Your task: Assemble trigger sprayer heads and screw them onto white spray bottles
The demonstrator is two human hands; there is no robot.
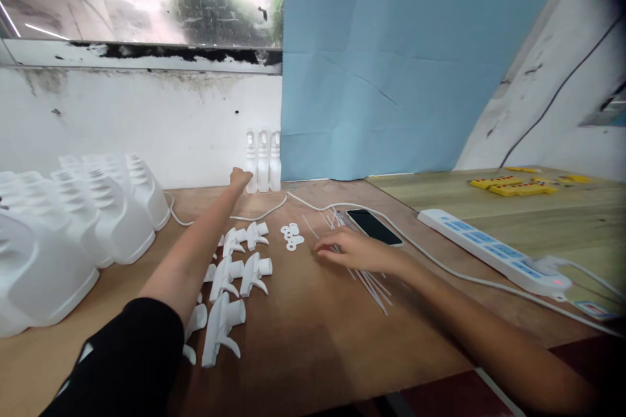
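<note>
At the wall, my left hand is curled against the left side of a white spray bottle, the leftmost of three standing upright in a row; some of its fingers are hidden. My right hand hovers low over a loose bundle of thin white tubes, fingers loosely bent and apart, with nothing visibly held. Between the hands lies a small heap of flat white rings. Several white trigger spray heads lie in rows beside and partly behind my left forearm.
Many white bottles lie stacked at the left. A phone rests beyond my right hand. A white cable crosses the table to the power strip. Yellow pieces lie at the far right. A blue curtain hangs behind.
</note>
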